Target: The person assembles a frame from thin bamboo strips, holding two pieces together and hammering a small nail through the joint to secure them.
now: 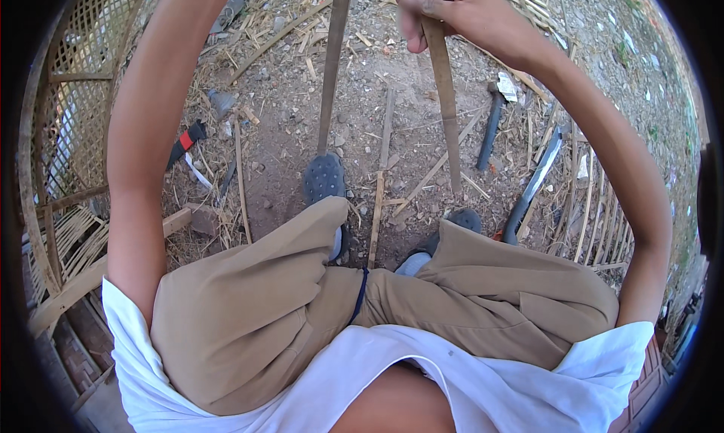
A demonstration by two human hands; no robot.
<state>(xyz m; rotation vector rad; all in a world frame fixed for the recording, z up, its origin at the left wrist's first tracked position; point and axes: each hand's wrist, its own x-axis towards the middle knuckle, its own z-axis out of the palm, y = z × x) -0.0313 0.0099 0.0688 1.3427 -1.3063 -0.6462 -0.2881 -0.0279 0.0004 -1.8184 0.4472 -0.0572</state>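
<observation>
My right hand [441,11] is at the top middle, its thumb and fingers closed round a flat brown bamboo strip [445,94]. The strip slants down from the hand, and its lower end is above my right shoe [464,220]. A second flat strip [333,64] comes down from the upper edge to the toe of my dark left shoe [324,178]. My left forearm [172,48] passes out over the upper edge, so the left hand is out of view. What holds the second strip's upper end cannot be seen.
A hammer [494,120] and a machete [532,188] lie right of my feet. To the left are a dark handle with a red band [186,140], a crumpled plastic cup [221,103] and a woven bamboo lattice [83,48]. Bamboo offcuts litter the dirt.
</observation>
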